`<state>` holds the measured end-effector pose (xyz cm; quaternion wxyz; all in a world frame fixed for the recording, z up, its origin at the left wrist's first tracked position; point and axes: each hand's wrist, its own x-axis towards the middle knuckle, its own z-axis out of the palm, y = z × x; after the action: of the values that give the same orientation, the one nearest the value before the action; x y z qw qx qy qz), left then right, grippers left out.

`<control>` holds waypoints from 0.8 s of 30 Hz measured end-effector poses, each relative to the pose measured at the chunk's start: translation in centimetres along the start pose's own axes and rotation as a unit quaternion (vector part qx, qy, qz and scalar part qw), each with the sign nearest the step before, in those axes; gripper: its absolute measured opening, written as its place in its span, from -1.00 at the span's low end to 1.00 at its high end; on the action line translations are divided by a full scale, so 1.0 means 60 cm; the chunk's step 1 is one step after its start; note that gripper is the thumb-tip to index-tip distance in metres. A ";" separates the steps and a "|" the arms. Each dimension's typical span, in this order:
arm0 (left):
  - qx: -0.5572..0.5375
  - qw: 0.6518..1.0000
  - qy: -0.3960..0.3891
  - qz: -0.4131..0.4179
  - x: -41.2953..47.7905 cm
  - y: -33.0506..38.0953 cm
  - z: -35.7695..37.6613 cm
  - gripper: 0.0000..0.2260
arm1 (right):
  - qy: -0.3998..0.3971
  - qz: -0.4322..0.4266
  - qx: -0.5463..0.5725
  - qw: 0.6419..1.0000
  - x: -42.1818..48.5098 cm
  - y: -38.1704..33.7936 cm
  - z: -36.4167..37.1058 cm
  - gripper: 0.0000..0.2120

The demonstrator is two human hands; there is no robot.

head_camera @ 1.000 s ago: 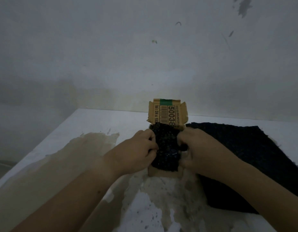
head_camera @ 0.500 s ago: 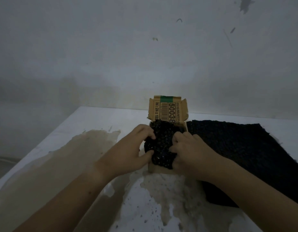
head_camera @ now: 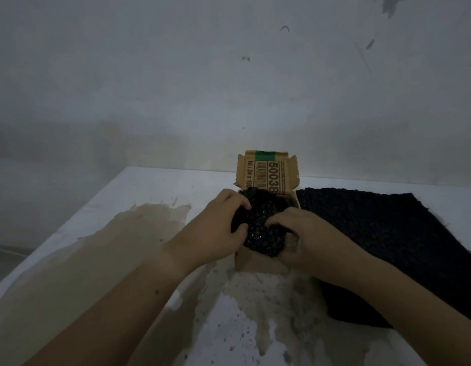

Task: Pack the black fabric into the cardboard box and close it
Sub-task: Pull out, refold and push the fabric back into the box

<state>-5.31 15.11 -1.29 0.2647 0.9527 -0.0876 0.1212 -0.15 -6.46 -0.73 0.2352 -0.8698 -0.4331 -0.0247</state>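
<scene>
Progress: midway by my read, the black fabric (head_camera: 263, 228) bunched at frame centre, bulging above the cardboard box (head_camera: 258, 262); seating and closing remain.
Box contents: only that wad, partly in.
Lid flap (head_camera: 266, 173): upright behind, open.
Left hand (head_camera: 221, 228): clenched on the wad's left side.
Right hand (head_camera: 297, 233): clutching its right edge.
Beside, right: a dark mat (head_camera: 387, 233), flat.
</scene>
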 end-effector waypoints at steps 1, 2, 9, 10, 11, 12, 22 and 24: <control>0.006 1.000 0.003 0.002 0.000 -0.002 0.000 -0.71 | -0.010 0.001 -0.017 1.000 0.003 -0.001 0.002 -0.56; 0.016 1.000 0.003 0.002 0.000 -0.002 -0.001 -0.67 | -0.021 0.002 -0.037 0.999 0.005 -0.003 0.004 -0.55; 0.195 0.980 -0.024 0.010 0.010 0.007 -0.009 -0.50 | -0.094 0.035 -0.098 0.990 0.026 -0.013 -0.004 -0.64; 0.214 0.976 -0.027 0.010 0.013 0.009 -0.010 -0.50 | -0.093 0.029 -0.117 0.988 0.025 -0.016 -0.003 -0.66; 0.230 0.973 -0.029 0.008 0.016 0.011 -0.011 -0.48 | -0.092 0.026 -0.134 0.986 0.023 -0.019 -0.001 -0.66; 0.245 0.969 -0.031 0.007 0.020 0.013 -0.011 -0.42 | -0.087 0.024 -0.142 0.986 0.020 -0.020 0.001 -0.65; 0.285 0.945 -0.118 -0.113 0.053 0.031 -0.013 -0.33 | 0.048 -0.030 0.018 0.998 -0.016 0.017 0.009 -0.75; 0.276 0.932 -0.175 -0.157 0.067 0.033 -0.016 -0.30 | 0.043 -0.016 -0.018 0.999 -0.008 0.008 0.011 -0.70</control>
<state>-2.12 13.51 1.59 -0.0131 0.9959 0.0548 -0.0715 -0.18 -6.77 -1.60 0.2370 -0.8649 -0.4363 -0.0736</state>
